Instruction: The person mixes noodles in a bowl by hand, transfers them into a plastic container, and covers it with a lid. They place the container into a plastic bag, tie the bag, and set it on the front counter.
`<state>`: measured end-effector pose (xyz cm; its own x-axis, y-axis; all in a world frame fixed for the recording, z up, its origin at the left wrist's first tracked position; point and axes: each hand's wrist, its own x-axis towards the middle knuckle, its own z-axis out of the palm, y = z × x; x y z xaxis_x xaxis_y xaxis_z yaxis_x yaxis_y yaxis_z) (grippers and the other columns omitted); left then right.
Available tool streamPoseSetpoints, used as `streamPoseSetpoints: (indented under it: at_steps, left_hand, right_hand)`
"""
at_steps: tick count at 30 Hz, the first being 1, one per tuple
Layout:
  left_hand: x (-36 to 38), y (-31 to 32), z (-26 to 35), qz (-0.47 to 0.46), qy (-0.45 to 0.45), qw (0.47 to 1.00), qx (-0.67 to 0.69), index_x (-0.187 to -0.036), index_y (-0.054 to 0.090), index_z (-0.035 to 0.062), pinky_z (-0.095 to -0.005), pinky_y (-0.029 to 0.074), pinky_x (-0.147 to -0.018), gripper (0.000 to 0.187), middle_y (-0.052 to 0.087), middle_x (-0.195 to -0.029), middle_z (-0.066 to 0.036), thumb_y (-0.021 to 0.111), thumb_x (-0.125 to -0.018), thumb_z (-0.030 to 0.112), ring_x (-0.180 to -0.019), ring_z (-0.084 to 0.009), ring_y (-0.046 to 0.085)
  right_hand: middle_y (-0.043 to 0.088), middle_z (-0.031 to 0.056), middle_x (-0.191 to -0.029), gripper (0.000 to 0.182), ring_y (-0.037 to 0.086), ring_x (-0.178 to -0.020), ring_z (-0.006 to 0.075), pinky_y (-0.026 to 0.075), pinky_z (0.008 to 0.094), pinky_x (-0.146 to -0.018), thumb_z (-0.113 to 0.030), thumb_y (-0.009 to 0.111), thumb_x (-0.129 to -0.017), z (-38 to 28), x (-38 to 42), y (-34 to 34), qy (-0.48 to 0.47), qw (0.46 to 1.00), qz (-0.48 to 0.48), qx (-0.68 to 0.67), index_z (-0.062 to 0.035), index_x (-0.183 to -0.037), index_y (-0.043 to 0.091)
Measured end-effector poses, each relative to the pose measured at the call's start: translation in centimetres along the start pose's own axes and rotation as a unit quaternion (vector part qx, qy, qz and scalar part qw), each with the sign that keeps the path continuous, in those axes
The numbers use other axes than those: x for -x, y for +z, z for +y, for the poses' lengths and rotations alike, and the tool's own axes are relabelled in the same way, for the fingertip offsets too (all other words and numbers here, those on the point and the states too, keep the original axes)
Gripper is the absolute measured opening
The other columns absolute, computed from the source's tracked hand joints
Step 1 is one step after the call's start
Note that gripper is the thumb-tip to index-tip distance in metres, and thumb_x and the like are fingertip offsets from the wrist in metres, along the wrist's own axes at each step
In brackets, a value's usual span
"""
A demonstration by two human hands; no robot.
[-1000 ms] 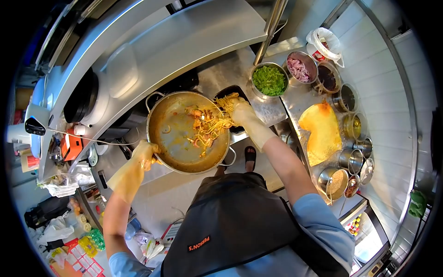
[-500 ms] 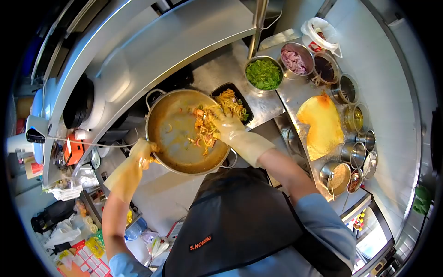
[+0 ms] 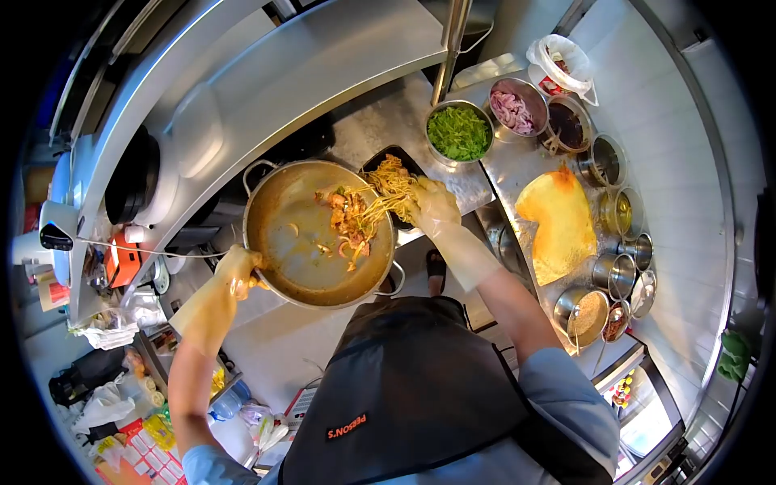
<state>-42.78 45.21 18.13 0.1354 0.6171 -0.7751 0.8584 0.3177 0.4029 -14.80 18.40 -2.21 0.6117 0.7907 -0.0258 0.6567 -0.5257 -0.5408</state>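
Noodles (image 3: 373,208) stretch in one tangled bunch from the single big pan (image 3: 284,242) across its right rim to one black tray (image 3: 386,166), with the gloved right hand (image 3: 432,206) clenched on the strands at the pan's edge. Far left, the gloved left hand (image 3: 236,273) grips the pan's near-left rim and holds the pan tilted above the bench (image 3: 388,121). Inside the pan, just left of the right hand, lies one heap of reddish pieces mixed with noodles, and the rest of its floor shows only brown sauce and a few scraps. The tray sits just beyond the right hand, touching the pan's far-right rim, already holding a small mound of noodles.

Right of the right hand stand two large bowls, one of green herbs (image 3: 459,132) and one of pink sliced onion (image 3: 517,107), then a dark sauce pot (image 3: 572,125). Further right one yellow cloth (image 3: 559,222) lies flat, ringed on its far and right sides by about seven small steel pots; I cannot count them exactly. Between tray and herb bowl there is a narrow strip of bare steel; the pan's left side has open room toward the hood.

Against half a second ago, the right hand has moved from inside the pan up to its right rim, dragging noodles toward the tray, and the pan has shifted slightly left
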Motion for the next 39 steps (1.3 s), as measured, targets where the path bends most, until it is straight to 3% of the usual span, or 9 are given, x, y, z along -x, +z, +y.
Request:
streamPoseSetpoints:
  at_steps: [2, 4, 6, 9, 24, 27, 34, 38, 39]
  left_hand:
    - [-0.3, -0.2, -1.0, -0.005, -0.01, 1.0, -0.015, -0.088, 0.074, -0.0105, -0.0314, 0.034, -0.038, 0.02, 0.07, -0.07, -0.022, 0.063, -0.075, 0.0, -0.043, -0.0198, 0.058]
    - [-0.9, -0.4, -0.4, -0.011, -0.008, 0.999, -0.044, -0.088, 0.073, -0.0115, -0.0322, 0.033, -0.037, 0.02, 0.069, -0.069, -0.023, 0.063, -0.074, -0.001, -0.042, -0.0203, 0.056]
    - [-0.7, -0.4, -0.3, -0.009, -0.018, 0.999, -0.048, -0.087, 0.073, -0.0113, -0.0321, 0.033, -0.038, 0.02, 0.069, -0.068, -0.023, 0.062, -0.075, 0.0, -0.042, -0.0203, 0.055]
    - [-0.1, -1.0, 0.2, -0.002, -0.018, 0.999, -0.048, -0.089, 0.073, -0.0119, -0.0321, 0.033, -0.038, 0.022, 0.069, -0.07, -0.024, 0.06, -0.075, 0.0, -0.044, -0.0218, 0.058]
    - [-0.6, -3.6, -1.0, -0.02, 0.007, 0.999, -0.047, -0.098, 0.071, -0.0128, -0.0353, 0.041, -0.04, 0.025, 0.071, -0.078, -0.025, 0.063, -0.077, 0.0, -0.056, -0.0278, 0.069]
    - [-0.2, -3.4, -0.1, -0.019, -0.029, 0.999, -0.029, -0.1, 0.072, -0.0118, -0.0344, 0.047, -0.045, 0.026, 0.072, -0.08, -0.024, 0.063, -0.078, 0.0, -0.06, -0.0284, 0.071]
    - [-1.5, -3.5, -1.0, -0.026, -0.023, 0.999, -0.029, -0.096, 0.072, -0.0117, -0.0385, 0.056, -0.058, 0.022, 0.072, -0.083, -0.021, 0.063, -0.079, -0.001, -0.067, -0.0318, 0.074]
    - [-1.4, -3.8, -1.1, -0.007, -0.033, 0.999, -0.02, -0.096, 0.072, -0.0113, -0.0386, 0.057, -0.059, 0.023, 0.072, -0.082, -0.021, 0.064, -0.077, -0.001, -0.068, -0.0313, 0.073]
    - [-1.7, -3.9, -1.4, -0.009, -0.033, 0.998, -0.053, -0.097, 0.071, -0.0113, -0.0384, 0.057, -0.059, 0.024, 0.072, -0.082, -0.021, 0.065, -0.076, -0.001, -0.068, -0.0308, 0.073]
  right_hand:
    - [0.065, 0.0127, -0.127, 0.038, 0.063, -0.113, 0.0346, 0.054, 0.0405, -0.096, -0.015, 0.064, -0.091, 0.5, 0.6, 1.5, 0.027, 0.999, -0.024, 0.003, -0.007, -0.127, 0.066]
    - [0.07, 0.0179, -0.112, 0.036, 0.067, -0.098, 0.0362, 0.055, 0.0394, -0.09, -0.012, 0.065, -0.088, 4.0, -2.3, 7.5, 0.34, 0.643, -0.059, -0.684, -0.0075, -0.123, 0.069]
    - [0.071, 0.0174, -0.094, 0.029, 0.069, -0.086, 0.0338, 0.056, 0.0389, -0.084, -0.009, 0.064, -0.089, 2.7, -2.9, 6.3, 0.348, 0.679, -0.056, -0.645, -0.0066, -0.116, 0.071]
    - [0.069, 0.0161, -0.095, 0.02, 0.068, -0.083, 0.033, 0.055, 0.0399, -0.081, -0.007, 0.066, -0.088, 1.2, -3.8, 3.1, -0.002, 0.983, -0.137, -0.126, -0.0036, -0.108, 0.071]
    - [0.07, 0.0175, -0.104, 0.02, 0.068, -0.106, 0.0339, 0.055, 0.0442, -0.089, -0.006, 0.057, -0.09, -5.7, -6.3, -0.7, -0.06, 0.961, -0.214, 0.166, -0.0022, -0.106, 0.07]
    - [0.07, 0.017, -0.111, 0.027, 0.067, -0.104, 0.035, 0.055, 0.0437, -0.089, -0.017, 0.058, -0.093, -3.4, -11.8, 7.3, -0.081, 0.982, -0.114, -0.126, -0.0072, -0.113, 0.072]
    - [0.069, 0.0124, -0.118, 0.027, 0.067, -0.109, 0.0328, 0.055, 0.0407, -0.088, -0.016, 0.055, -0.093, -6.0, -13.3, 6.8, -0.266, 0.937, -0.078, 0.215, -0.0121, -0.111, 0.075]
    - [0.065, 0.0125, -0.13, 0.034, 0.065, -0.116, 0.0349, 0.054, 0.0428, -0.095, -0.007, 0.055, -0.09, -10.7, -14.5, 3.9, 0.091, 0.968, -0.175, 0.158, -0.011, -0.119, 0.072]
    - [0.065, 0.0126, -0.133, 0.033, 0.065, -0.118, 0.0343, 0.054, 0.0408, -0.097, -0.006, 0.056, -0.09, -11.1, -13.9, 2.5, -0.025, 0.96, -0.165, 0.227, -0.01, -0.118, 0.073]
